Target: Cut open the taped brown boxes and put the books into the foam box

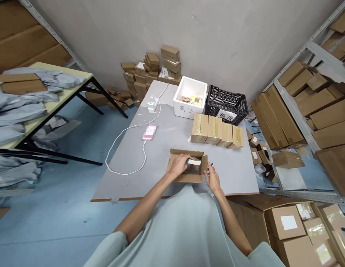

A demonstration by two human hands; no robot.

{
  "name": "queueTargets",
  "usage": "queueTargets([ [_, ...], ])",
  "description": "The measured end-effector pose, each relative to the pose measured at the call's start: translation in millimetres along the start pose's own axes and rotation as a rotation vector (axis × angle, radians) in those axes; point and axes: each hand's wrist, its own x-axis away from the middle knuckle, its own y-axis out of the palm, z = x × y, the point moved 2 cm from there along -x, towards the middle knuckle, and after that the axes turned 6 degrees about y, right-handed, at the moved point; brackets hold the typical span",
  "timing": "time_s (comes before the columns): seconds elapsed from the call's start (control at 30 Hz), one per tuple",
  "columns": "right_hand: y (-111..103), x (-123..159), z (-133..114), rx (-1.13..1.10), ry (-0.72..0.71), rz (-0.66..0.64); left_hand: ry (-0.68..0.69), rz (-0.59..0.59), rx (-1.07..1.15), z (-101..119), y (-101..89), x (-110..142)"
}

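Observation:
In front of me on the table stands an open cardboard box [189, 178] with its flaps folded out. My left hand [178, 165] reaches over it, fingers closed on a small book-like item [194, 162] with a teal edge and a pale side. This item is tilted at the box's opening, and the fingers cover part of it. At the box's right flap, my right hand [212, 178] is curled round a small red and dark tool [212, 166], mostly hidden; its exact kind does not show. The right fingers are close to the flap.
Several taped cartons [215, 130] line up behind the box. Further back are a white foam bin [189, 107] holding small packets and a black plastic crate [226, 97]. A white cable [127, 173] loops across the table's left. Shelves [295, 107] and a large carton [253, 222] are at right.

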Motion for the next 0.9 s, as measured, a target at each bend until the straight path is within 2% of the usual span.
queueTargets([
  [0.07, -7.3, 2.4, -10.9, -0.258, 0.129, 0.068, 0.151, 0.187, 0.117, 0.6, -20.7, 24.1],
  [0.1, -10.9, 2.0, -19.1, -0.416, 0.192, 0.058, 0.240, 0.294, 0.182, 3.5, -31.0, 35.4],
  [0.17, -17.6, -1.5, -42.5, -0.704, 0.261, -0.072, 0.386, 0.482, 0.279, 13.8, -49.5, 54.0],
  [0.23, -25.3, -6.4, -72.4, -0.925, 0.257, -0.243, 0.443, 0.587, 0.302, 27.9, -64.3, 65.7],
  [0.27, -29.9, -9.0, -87.8, -0.998, 0.234, -0.299, 0.447, 0.622, 0.311, 35.0, -70.4, 69.3],
  [0.33, -39.5, -13.8, -116.1, -1.085, 0.167, -0.320, 0.386, 0.695, 0.367, 45.5, -80.8, 73.5],
  [0.4, -47.8, -17.9, -138.4, -1.122, 0.090, -0.268, 0.205, 0.781, 0.527, 48.5, -89.6, 76.1],
  [0.47, -53.5, -21.0, -154.2, -1.124, 0.018, -0.203, -0.018, 0.810, 0.776, 47.2, -96.8, 78.6],
  [0.53, -56.4, -22.7, -164.5, -1.108, -0.032, -0.169, -0.147, 0.753, 0.986, 48.9, -104.4, 81.2],
  [0.67, -57.2, -22.0, -175.3, -1.086, -0.083, -0.167, -0.147, 0.652, 1.058, 65.3, -123.0, 87.3],
  [0.83, -53.0, -21.3, -181.3, -1.062, -0.117, -0.129, -0.129, 0.687, 1.116, 81.4, -133.5, 89.3],
  [0.9, -52.3, -20.0, -182.3, -1.019, -0.109, -0.068, -0.129, 0.714, 1.133, 82.0, -133.0, 86.9],
])
